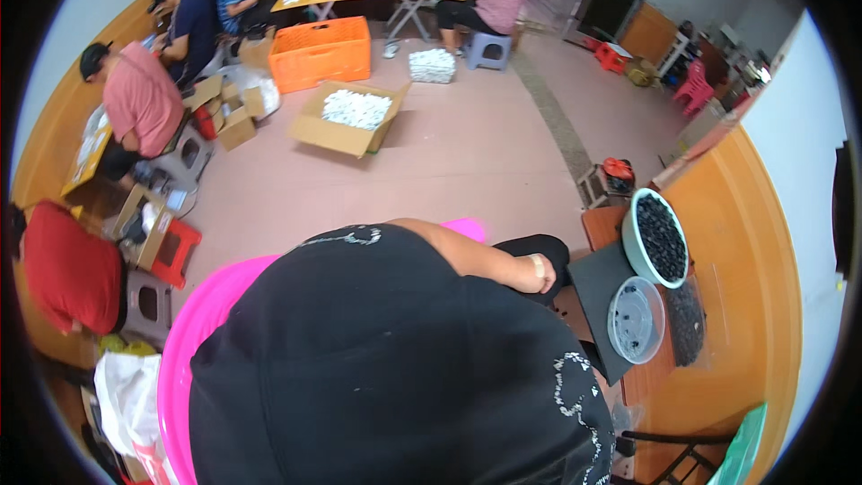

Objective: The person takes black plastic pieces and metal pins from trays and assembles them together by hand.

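My left hand (540, 275) rests low by my dark-trousered knee, close to the near side of a dark grey board (588, 283). Its fingers look curled in, and what they may hold is hidden; a pale band circles the wrist. My right hand is out of sight behind my black-clothed body. A clear plastic bowl (636, 321) with a few small black pieces stands on the board. Beyond it a pale green basin (632, 232) is heaped with small black pieces (661, 238).
A clear bag of dark pieces (688, 323) lies by the orange wall panel. My pink chair (180, 377) curves round my body. Farther off are an open carton (332, 133) of white pieces, an orange crate (321, 52), stools and several seated people.
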`<state>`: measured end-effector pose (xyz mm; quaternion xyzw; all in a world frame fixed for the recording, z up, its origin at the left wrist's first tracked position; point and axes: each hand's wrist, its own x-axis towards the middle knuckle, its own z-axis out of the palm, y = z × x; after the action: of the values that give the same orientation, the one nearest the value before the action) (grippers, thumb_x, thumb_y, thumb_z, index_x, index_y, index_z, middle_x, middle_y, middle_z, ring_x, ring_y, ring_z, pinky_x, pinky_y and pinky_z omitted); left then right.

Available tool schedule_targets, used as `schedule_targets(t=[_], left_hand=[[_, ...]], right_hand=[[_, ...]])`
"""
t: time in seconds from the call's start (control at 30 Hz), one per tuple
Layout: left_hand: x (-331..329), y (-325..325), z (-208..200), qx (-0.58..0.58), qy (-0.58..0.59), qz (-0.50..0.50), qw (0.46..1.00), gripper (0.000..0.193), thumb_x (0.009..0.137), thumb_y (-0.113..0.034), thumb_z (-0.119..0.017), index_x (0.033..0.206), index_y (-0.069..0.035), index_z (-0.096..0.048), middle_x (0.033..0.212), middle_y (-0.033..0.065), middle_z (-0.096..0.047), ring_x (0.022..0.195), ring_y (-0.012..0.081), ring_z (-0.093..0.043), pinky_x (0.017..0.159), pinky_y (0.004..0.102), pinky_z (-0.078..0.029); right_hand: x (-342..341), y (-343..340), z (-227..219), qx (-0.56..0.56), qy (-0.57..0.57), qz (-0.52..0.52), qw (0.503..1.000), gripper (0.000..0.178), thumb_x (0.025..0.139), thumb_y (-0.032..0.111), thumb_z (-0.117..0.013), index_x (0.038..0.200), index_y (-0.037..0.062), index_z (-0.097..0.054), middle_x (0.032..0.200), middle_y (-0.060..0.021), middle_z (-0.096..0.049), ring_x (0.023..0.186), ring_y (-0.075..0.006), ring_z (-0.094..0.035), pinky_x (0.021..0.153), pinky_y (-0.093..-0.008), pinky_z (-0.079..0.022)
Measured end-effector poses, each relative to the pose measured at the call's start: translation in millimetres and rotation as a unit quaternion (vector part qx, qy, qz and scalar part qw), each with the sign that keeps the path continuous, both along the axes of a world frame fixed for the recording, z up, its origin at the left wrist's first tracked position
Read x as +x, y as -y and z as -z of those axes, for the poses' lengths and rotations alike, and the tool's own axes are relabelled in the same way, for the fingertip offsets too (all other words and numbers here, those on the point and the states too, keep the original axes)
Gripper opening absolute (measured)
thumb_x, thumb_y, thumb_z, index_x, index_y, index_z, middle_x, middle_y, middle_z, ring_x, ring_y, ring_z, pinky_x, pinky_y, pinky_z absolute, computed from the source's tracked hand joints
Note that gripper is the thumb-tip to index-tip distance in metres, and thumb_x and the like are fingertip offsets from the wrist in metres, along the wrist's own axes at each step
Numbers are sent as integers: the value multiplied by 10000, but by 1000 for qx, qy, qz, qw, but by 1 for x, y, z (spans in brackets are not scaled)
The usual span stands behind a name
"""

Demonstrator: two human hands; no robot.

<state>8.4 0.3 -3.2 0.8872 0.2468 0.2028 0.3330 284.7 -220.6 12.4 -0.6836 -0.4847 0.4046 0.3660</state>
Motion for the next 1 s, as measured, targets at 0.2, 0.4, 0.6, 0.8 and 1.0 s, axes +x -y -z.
schedule_targets(t=[0.2, 0.4, 0.6, 0.8, 1.0], left_hand=[[-11, 1, 2, -11, 3, -29, 999, 192, 676, -14, -469, 701, -77, -649, 747, 123, -647, 754, 281, -629, 691, 395, -487], [-11, 5, -11, -57, 17, -31, 998, 198, 700, -2, -466, 744, -54, -653, 737, 112, -647, 720, 243, -628, 655, 358, -490], [-10, 6, -18, -94, -18, -36, 995, 199, 739, -43, -483, 774, -83, -675, 795, 135, -660, 776, 262, -633, 712, 360, -489], [-11, 6, -18, -81, -30, -36, 996, 200, 739, -42, -478, 777, -80, -671, 792, 128, -659, 781, 263, -631, 719, 358, -488], [-11, 8, -20, -91, -22, -47, 995, 202, 729, -25, -474, 766, -74, -667, 767, 121, -656, 765, 255, -631, 711, 360, -488]], right_hand=[[-23, -6, -39, 12, 28, 41, 999, 121, 880, 79, -555, 930, -1, -630, 723, -30, -609, 613, -86, -540, 546, -219, -439], [-8, -2, -8, -33, -42, 67, 996, 128, 891, 106, -549, 932, 20, -636, 738, -19, -611, 611, -73, -523, 534, -218, -433], [-5, -3, -2, -36, -45, 81, 995, 131, 885, 110, -559, 933, 20, -641, 733, -12, -611, 615, -73, -524, 536, -219, -425], [-12, -3, -15, -44, -36, 62, 996, 128, 889, 80, -549, 930, -15, -624, 758, -14, -601, 660, -75, -537, 590, -208, -439], [-6, -3, -4, -32, -22, 47, 998, 121, 883, 74, -558, 932, -17, -621, 750, -17, -604, 648, -75, -537, 593, -207, -441]])
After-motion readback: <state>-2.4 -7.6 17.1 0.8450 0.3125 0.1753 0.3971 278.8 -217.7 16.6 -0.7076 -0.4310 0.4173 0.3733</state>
